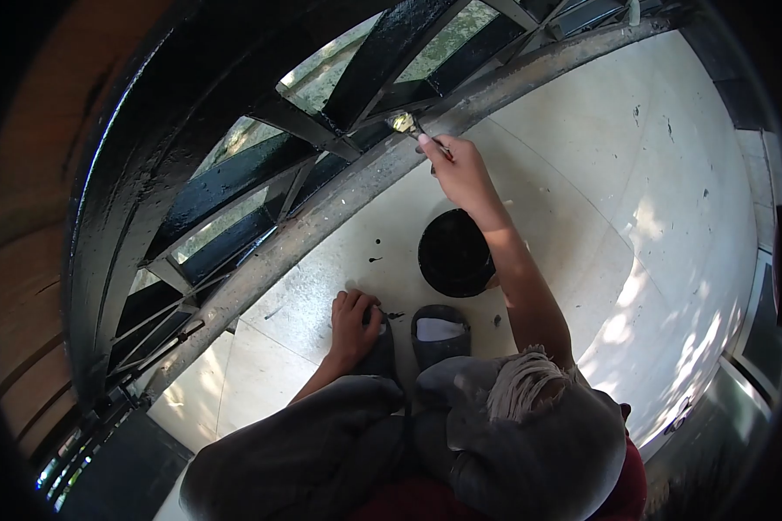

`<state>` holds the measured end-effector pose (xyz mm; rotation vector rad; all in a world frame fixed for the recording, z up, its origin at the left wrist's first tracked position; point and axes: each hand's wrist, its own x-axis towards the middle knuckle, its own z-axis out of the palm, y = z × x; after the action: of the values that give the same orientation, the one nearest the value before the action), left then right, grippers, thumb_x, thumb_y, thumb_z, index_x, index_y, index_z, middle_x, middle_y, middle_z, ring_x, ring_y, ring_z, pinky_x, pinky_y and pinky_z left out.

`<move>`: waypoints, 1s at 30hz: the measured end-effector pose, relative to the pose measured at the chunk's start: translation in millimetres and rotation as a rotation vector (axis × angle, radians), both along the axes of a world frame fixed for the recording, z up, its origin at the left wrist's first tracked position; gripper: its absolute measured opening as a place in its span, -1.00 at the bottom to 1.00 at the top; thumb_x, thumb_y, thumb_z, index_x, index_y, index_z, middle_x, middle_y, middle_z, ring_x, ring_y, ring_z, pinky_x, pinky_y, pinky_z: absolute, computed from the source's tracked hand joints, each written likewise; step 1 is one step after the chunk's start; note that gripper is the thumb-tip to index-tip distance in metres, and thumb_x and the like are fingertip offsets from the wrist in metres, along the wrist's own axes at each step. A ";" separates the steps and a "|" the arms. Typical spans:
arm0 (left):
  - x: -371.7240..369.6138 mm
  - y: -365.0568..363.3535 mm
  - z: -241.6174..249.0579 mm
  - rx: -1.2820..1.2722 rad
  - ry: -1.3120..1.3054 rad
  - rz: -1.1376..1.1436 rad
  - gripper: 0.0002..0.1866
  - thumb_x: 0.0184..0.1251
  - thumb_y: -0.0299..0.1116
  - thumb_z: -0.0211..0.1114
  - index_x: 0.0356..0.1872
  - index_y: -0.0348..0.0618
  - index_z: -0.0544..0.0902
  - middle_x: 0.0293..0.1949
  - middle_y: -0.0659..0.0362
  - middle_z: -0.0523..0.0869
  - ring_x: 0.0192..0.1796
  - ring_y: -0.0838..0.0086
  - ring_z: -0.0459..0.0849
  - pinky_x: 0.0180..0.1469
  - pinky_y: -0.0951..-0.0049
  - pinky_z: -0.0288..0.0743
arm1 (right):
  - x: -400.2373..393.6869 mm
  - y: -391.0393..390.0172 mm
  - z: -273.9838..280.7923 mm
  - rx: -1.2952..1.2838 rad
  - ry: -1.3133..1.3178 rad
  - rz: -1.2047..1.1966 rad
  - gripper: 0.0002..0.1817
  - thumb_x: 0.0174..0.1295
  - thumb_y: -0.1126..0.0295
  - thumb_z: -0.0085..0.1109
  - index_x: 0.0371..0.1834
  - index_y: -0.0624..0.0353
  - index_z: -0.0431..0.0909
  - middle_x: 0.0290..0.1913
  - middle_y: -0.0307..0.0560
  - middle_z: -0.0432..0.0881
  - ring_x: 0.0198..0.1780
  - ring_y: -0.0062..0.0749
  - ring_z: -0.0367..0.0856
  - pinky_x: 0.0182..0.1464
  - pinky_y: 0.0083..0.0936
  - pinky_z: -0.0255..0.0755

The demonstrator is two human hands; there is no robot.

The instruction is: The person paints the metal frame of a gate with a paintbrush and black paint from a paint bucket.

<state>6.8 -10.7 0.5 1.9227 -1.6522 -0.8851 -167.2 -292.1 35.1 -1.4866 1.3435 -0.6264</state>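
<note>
My right hand (459, 167) reaches forward to the foot of the black metal gate (226, 178). It is closed round the dark handle of what looks like a paintbrush (403, 123), whose shiny metal band catches the light. The brush's tip is against or very near the gate's lower bars; its bristles are hard to make out. Below my right forearm a black bowl (454, 253) stands on the floor, its contents too dark to tell. My left hand (354, 326) hangs loosely by my left slipper, fingers bent and slightly apart, holding nothing that I can see.
A grey raised ledge (321, 219) runs diagonally under the gate. Dark drops and specks mark the pale tiled floor (573, 191). My right slipper (440, 333) is just behind the bowl. Brown panels (26, 286) line the far left.
</note>
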 end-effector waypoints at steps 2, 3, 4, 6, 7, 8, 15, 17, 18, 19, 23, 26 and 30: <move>-1.1 -1.2 0.0 0.004 0.006 0.007 -0.89 0.21 -0.47 0.30 -0.24 -0.15 0.69 -0.23 0.09 0.62 -0.09 0.11 0.53 0.04 0.12 0.37 | 3.4 0.5 -0.7 0.012 0.021 -0.045 -0.52 0.48 0.08 0.17 -0.26 0.41 0.62 -0.63 -0.05 0.48 -0.59 -0.33 0.41 -0.43 -0.31 0.34; -0.8 -0.8 0.6 0.009 0.009 0.011 -0.89 0.21 -0.47 0.30 -0.24 -0.15 0.69 -0.23 0.09 0.62 -0.09 0.11 0.53 0.04 0.12 0.37 | 4.5 1.6 1.3 0.024 0.040 -0.093 -0.52 0.47 0.07 0.18 -0.22 0.42 0.63 -0.63 0.00 0.47 -0.56 -0.26 0.45 -0.39 -0.28 0.37; -0.3 -0.6 0.7 0.010 0.007 0.012 -0.89 0.21 -0.47 0.30 -0.24 -0.15 0.69 -0.23 0.09 0.62 -0.09 0.11 0.53 0.04 0.12 0.37 | 0.2 3.4 3.2 0.025 0.038 -0.092 -0.52 0.47 0.07 0.18 -0.22 0.42 0.63 -0.63 0.00 0.47 -0.56 -0.26 0.45 -0.39 -0.28 0.37; -0.1 -0.8 0.9 0.007 0.006 0.005 -0.89 0.21 -0.47 0.30 -0.24 -0.14 0.69 -0.22 0.10 0.61 -0.09 0.11 0.52 0.03 0.11 0.38 | -14.6 7.8 8.2 0.156 0.078 -0.049 -0.49 0.47 0.04 0.18 -0.19 0.43 0.64 -0.62 -0.01 0.50 -0.56 -0.30 0.47 -0.40 -0.29 0.37; -0.1 -1.5 0.8 0.007 0.008 0.006 -0.89 0.21 -0.47 0.30 -0.24 -0.14 0.69 -0.22 0.10 0.61 -0.09 0.11 0.52 0.03 0.11 0.38 | -16.9 7.6 10.0 0.157 0.080 -0.048 -0.49 0.47 0.04 0.18 -0.19 0.43 0.64 -0.62 -0.01 0.50 -0.56 -0.30 0.47 -0.40 -0.29 0.37; -0.2 -1.6 0.7 -0.002 0.005 0.002 -0.89 0.21 -0.48 0.30 -0.24 -0.14 0.69 -0.22 0.10 0.61 -0.09 0.11 0.52 0.03 0.11 0.38 | -19.3 7.9 12.3 0.335 -0.031 -0.065 -0.49 0.47 0.05 0.17 -0.20 0.44 0.63 -0.61 0.01 0.51 -0.55 -0.28 0.49 -0.39 -0.30 0.38; 0.3 -1.8 1.2 0.008 0.013 -0.003 -0.89 0.21 -0.48 0.30 -0.24 -0.14 0.68 -0.22 0.09 0.61 -0.09 0.10 0.52 0.03 0.10 0.37 | -12.2 10.6 -9.0 0.040 0.094 -0.119 -0.52 0.48 0.06 0.15 -0.29 0.36 0.68 -0.61 -0.04 0.52 -0.50 -0.40 0.52 -0.33 -0.36 0.39; 0.8 -0.4 0.6 0.004 0.005 -0.005 -0.89 0.21 -0.48 0.30 -0.24 -0.14 0.68 -0.22 0.10 0.61 -0.09 0.10 0.52 0.03 0.10 0.37 | -20.6 34.1 -16.2 -0.021 0.082 -0.153 -0.54 0.51 0.08 0.13 -0.34 0.30 0.68 -0.63 -0.25 0.40 -0.59 -0.59 0.32 -0.49 -0.49 0.18; 1.0 -0.2 -0.3 0.001 0.001 -0.007 -0.89 0.20 -0.48 0.30 -0.24 -0.14 0.68 -0.23 0.10 0.60 -0.09 0.11 0.52 0.03 0.11 0.37 | -27.1 43.9 -16.9 -0.082 0.073 -0.188 -0.56 0.54 0.10 0.12 -0.39 0.24 0.67 -0.65 -0.46 0.28 -0.69 -0.79 0.11 -0.66 -0.62 -0.03; 1.3 0.6 0.5 0.004 0.002 -0.003 -0.89 0.20 -0.48 0.30 -0.24 -0.14 0.68 -0.23 0.10 0.60 -0.09 0.11 0.52 0.03 0.11 0.37 | -31.5 48.0 -6.2 0.173 -0.032 -0.255 -0.57 0.53 0.13 0.14 -0.38 0.26 0.66 -0.67 -0.47 0.26 -0.73 -0.79 0.08 -0.69 -0.61 -0.09; 0.5 1.0 0.7 -0.002 0.004 0.000 -0.89 0.21 -0.47 0.30 -0.24 -0.14 0.68 -0.22 0.10 0.60 -0.09 0.11 0.53 0.03 0.12 0.37 | -25.9 35.3 16.6 0.263 -0.309 -0.263 -0.57 0.51 0.11 0.17 -0.38 0.26 0.65 -0.70 -0.49 0.21 -0.75 -0.79 0.06 -0.71 -0.61 -0.14; -0.5 0.0 0.2 0.000 0.018 -0.003 -0.89 0.22 -0.47 0.29 -0.24 -0.15 0.68 -0.22 0.10 0.60 -0.08 0.11 0.53 0.03 0.13 0.37 | -26.7 26.1 -35.5 -0.130 -0.032 -0.213 -0.58 0.50 0.10 0.20 -0.38 0.25 0.61 -0.70 -0.49 0.17 -0.76 -0.79 0.05 -0.72 -0.62 -0.17; 2.0 0.8 0.0 -0.030 -0.006 -0.015 -0.89 0.21 -0.48 0.29 -0.24 -0.14 0.67 -0.23 0.11 0.60 -0.09 0.13 0.52 0.03 0.13 0.36 | -40.1 51.7 13.5 0.350 -0.119 -0.381 -0.58 0.48 0.10 0.23 -0.39 0.25 0.59 -0.70 -0.48 0.16 -0.75 -0.78 0.07 -0.72 -0.64 -0.11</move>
<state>8.8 -9.9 0.6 1.8972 -1.6761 -0.8558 -207.3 -240.4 48.6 -0.9080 1.5647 -0.6653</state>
